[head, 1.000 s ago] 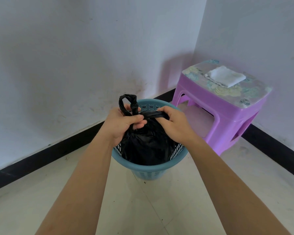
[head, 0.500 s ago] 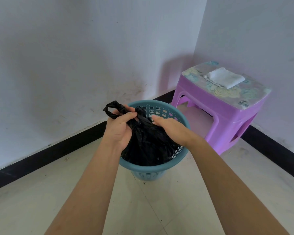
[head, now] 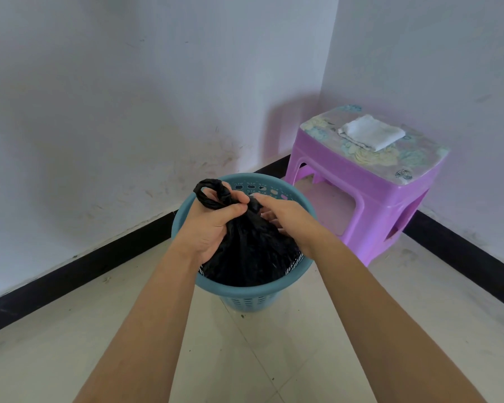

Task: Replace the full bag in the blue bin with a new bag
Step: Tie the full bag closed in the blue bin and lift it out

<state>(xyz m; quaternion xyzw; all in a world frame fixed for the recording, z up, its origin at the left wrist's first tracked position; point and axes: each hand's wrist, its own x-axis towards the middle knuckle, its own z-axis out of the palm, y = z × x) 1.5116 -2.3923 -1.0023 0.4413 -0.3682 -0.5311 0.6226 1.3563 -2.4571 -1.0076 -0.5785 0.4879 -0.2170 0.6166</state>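
A blue perforated bin [head: 246, 293] stands on the tiled floor near the wall corner. Inside it sits a full black bag [head: 246, 254], its top gathered and knotted into a loop. My left hand [head: 213, 225] grips the bag's twisted neck just under the knot, above the bin's rim. My right hand [head: 288, 218] lies with relaxed fingers against the bag's right side, its fingertips partly hidden behind the plastic. A folded white bag or cloth [head: 371, 132] lies on the purple stool.
A purple plastic stool [head: 361, 184] with a flowered top stands to the right of the bin, against the right wall. Black skirting [head: 79, 269] runs along both walls. Pale floor tiles [head: 245, 359] stretch toward me.
My left hand has drawn the knotted neck up and toward the bin's middle. My right hand let go of the bag's neck and now rests along its side.
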